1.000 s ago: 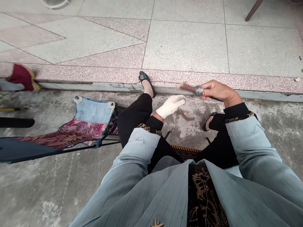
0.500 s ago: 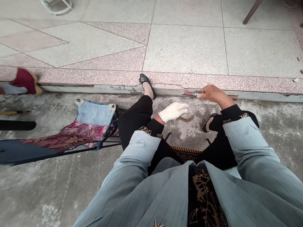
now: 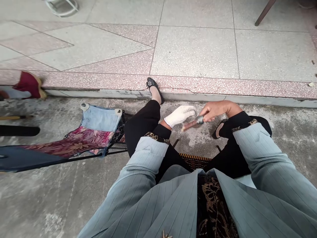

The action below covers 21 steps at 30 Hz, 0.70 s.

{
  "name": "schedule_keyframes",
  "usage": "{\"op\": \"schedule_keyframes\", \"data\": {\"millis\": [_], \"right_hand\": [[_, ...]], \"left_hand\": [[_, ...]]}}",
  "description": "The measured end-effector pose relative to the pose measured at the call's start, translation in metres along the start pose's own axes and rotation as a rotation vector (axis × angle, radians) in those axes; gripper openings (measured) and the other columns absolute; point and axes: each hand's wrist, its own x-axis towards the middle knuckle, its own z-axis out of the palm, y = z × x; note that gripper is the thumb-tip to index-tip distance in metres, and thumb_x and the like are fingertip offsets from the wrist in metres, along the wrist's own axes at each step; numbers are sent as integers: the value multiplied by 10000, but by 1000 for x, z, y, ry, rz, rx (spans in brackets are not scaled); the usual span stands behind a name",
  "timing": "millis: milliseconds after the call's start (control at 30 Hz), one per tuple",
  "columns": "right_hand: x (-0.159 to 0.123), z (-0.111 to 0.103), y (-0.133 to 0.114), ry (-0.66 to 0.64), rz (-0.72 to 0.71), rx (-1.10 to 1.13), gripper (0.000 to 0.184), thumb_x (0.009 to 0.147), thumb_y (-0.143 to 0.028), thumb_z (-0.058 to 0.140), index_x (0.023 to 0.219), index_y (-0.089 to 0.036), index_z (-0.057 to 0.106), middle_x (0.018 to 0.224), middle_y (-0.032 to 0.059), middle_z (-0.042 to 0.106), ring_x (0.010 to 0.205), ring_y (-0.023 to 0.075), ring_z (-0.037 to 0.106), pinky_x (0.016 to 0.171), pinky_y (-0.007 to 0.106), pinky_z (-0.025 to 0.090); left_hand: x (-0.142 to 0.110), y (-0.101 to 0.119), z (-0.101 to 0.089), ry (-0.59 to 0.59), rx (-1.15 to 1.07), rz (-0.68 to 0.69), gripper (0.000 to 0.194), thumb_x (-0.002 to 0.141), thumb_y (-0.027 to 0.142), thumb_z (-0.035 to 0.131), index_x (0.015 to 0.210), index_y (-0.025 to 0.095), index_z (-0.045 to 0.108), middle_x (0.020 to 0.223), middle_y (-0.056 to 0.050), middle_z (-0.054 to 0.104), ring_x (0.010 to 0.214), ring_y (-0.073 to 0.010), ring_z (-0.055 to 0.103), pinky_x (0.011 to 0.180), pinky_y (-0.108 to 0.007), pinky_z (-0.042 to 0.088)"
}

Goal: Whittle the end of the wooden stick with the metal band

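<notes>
Holding a brown stick [image 3: 190, 125] in our bare right hand [image 3: 216, 110], above the concrete ground [image 3: 86, 188] near the edge of the tiled step [image 3: 195, 49].
Our right fingers are clamped on the stick by its grey binding [image 3: 199, 119]; it slants, pale tip just beside our white-gloved left hand [image 3: 181, 114]. The left fingers are curled, and we cannot tell whether they grip anything. Our black shoes [image 3: 150, 83] show either side of our hands, one at the step's edge. A woven seat [image 3: 195, 159] shows between our legs. To our left is a folding chair [image 3: 97, 120] with floral cloth, and beyond it a red shoe [image 3: 28, 84].
</notes>
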Motion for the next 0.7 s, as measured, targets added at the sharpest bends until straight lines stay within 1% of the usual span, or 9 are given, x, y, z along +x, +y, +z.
{"op": "schedule_keyframes", "data": {"millis": [67,133,200,233,300,400,500,600,700], "right_hand": [[-8,-5,-2,271,-136,100,337,831,-437,676,980,-140,728,667,-22,601,539,74,469,541,222,377],[-12,-12,2,600,-158,176,359,837,-474,658,944,-136,715,660,-16,588,527,72,455,522,220,358],[-12,-17,9,833,-76,193,379,850,-492,632,913,-126,708,649,-4,575,513,74,439,510,227,339],[-10,-19,13,901,-6,165,385,851,-494,628,904,-122,710,642,4,570,511,79,436,512,234,335],[-3,-20,18,965,174,24,395,838,-501,644,899,-119,724,642,27,579,540,104,463,537,253,344],[9,-18,19,928,423,-280,403,813,-519,680,932,-140,749,747,87,644,672,184,552,597,295,369],[15,-15,17,774,559,-473,351,803,-497,709,900,-164,759,864,135,678,787,253,599,649,337,389],[14,-12,17,500,635,-476,323,754,-480,775,758,-159,742,712,115,652,708,238,594,656,347,388],[8,-8,18,152,509,-290,380,735,-507,785,729,-132,729,567,50,594,560,150,508,615,317,371]], "left_hand": [[1,1,5,44,-103,-28,350,904,444,487,869,133,645,759,-42,640,673,-135,560,666,-255,444],[2,5,8,42,-131,-51,351,903,455,499,818,142,632,685,-30,605,609,-125,528,625,-256,429],[3,9,11,-10,-120,-62,333,896,448,519,791,152,632,652,-23,590,585,-124,512,604,-264,419],[2,11,12,-25,-108,-69,320,890,440,533,782,156,634,643,-21,588,583,-127,512,598,-268,417],[2,14,15,-17,-79,-97,291,875,420,564,758,163,634,619,-13,576,584,-134,521,592,-273,414],[1,16,19,5,-62,-143,247,847,389,604,722,177,626,594,1,560,599,-141,551,594,-269,418],[0,16,18,-15,-51,-156,195,823,349,624,717,186,634,611,1,577,645,-156,584,601,-262,419],[-1,15,11,9,-40,-147,151,817,310,619,731,191,650,643,-7,597,711,-171,612,623,-259,424],[-2,11,5,30,-36,-139,163,831,311,606,748,181,659,659,-17,602,733,-174,609,644,-265,428]]}}
